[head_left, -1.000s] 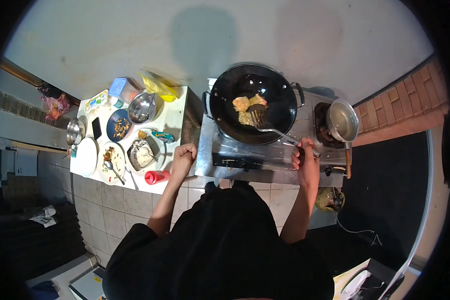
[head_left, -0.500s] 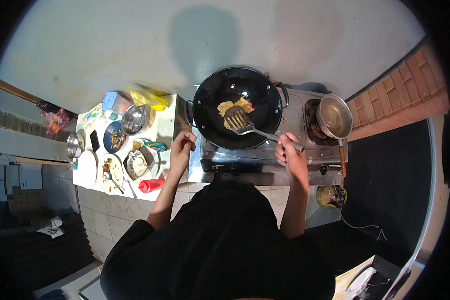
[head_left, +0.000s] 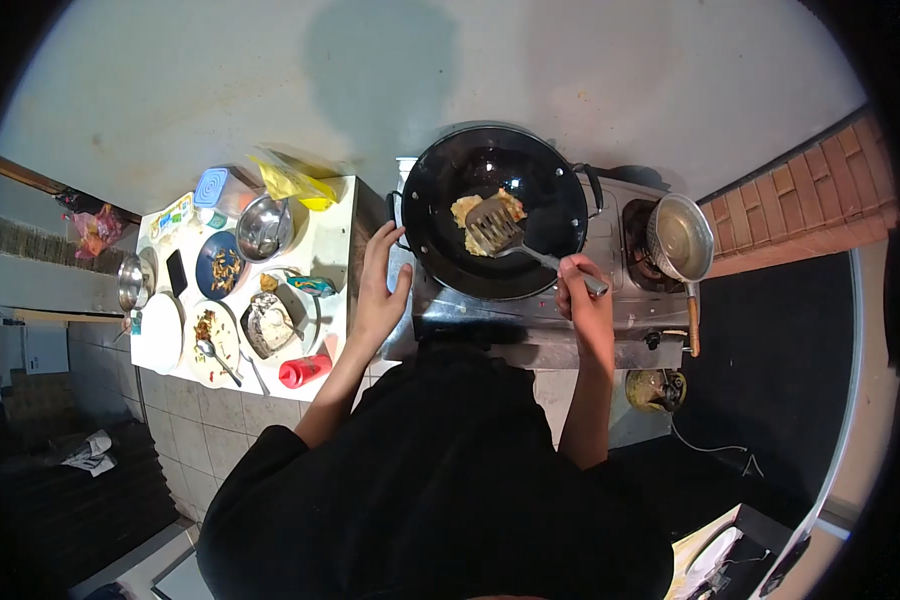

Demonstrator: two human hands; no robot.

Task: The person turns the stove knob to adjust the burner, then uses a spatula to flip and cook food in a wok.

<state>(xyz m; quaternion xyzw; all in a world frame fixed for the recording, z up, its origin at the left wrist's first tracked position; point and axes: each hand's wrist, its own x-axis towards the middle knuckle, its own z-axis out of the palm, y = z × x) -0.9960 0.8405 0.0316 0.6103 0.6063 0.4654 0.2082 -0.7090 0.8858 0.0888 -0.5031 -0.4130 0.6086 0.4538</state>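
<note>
Gripping the spatula [head_left: 495, 226] over food [head_left: 464, 208] in the wok [head_left: 542, 268] with your right hand [head_left: 584, 288], you hold your left hand [head_left: 375, 300], fingers released, near the left edge of the stove [head_left: 625, 328].

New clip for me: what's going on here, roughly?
A person stands at a stove working food in a wok. The right hand grips a slotted spatula, its head over the yellowish food in the black wok. The left hand is open, fingertips by the wok's left handle; whether they touch it is unclear. A saucepan is at the right burner, and plates and bowls sit on a white table to the left.
</note>
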